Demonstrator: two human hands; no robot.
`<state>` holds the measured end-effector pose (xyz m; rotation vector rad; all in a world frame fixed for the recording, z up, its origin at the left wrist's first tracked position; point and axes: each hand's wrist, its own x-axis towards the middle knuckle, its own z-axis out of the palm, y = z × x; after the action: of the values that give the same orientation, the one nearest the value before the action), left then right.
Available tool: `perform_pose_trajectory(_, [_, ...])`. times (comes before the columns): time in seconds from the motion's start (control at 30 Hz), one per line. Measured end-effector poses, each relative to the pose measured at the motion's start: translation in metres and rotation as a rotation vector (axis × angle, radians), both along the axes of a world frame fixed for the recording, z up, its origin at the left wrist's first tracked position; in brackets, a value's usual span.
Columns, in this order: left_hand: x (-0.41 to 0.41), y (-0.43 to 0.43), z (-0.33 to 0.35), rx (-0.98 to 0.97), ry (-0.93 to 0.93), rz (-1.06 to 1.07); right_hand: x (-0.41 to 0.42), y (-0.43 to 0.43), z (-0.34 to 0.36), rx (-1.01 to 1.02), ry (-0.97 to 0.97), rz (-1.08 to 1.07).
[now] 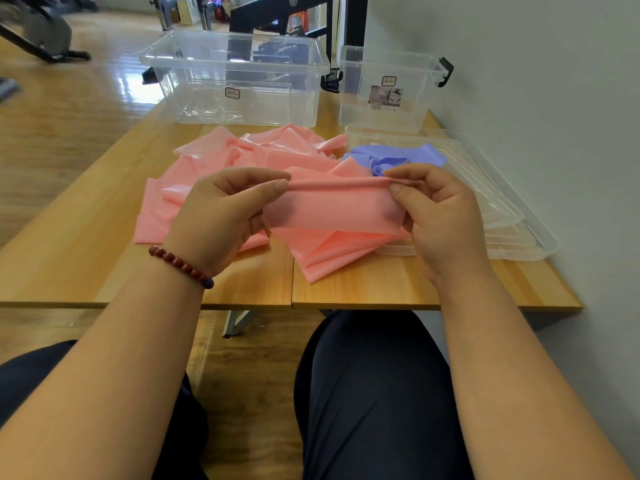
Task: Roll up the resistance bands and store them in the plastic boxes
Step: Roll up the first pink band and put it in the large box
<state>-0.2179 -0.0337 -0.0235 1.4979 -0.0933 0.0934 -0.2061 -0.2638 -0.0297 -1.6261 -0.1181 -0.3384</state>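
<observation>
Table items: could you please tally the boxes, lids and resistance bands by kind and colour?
Clear boxes: 2, large box and small box
Clear lids: 2, stacked, small lid on large lid
Purple band: 1
Pink band: at least 1; the heap hides whether there are more
Total: at least 6

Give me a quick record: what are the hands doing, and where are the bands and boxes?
left hand: pinches the rolled edge of the pink band
right hand: pinches the same roll's other end
pink band: mostly unrolled, heaped on the table
purple band: crumpled, behind the pink band
boxes: large box and small box stand at the table's far edge, no bands inside
</observation>
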Motion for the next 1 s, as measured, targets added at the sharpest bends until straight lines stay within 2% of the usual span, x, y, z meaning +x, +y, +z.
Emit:
perform_pose_trajectory(0.17, [0.000,-0.005,0.001,0.017,0.007,0.032,-0.002,0.001,-0.001,-0.034,-0.030,-0.039])
perform_pose_trajectory(0.6, [-0.003,-0.005,0.003,0.055,-0.004,0.049,-0.009,0.014,-0.002,0.040,-0.099,-0.205])
perform_pose_trajectory(1.0, [-0.003,-0.006,0.002,0.029,-0.028,0.042,-0.009,0.017,-0.006,-0.013,-0.103,-0.239])
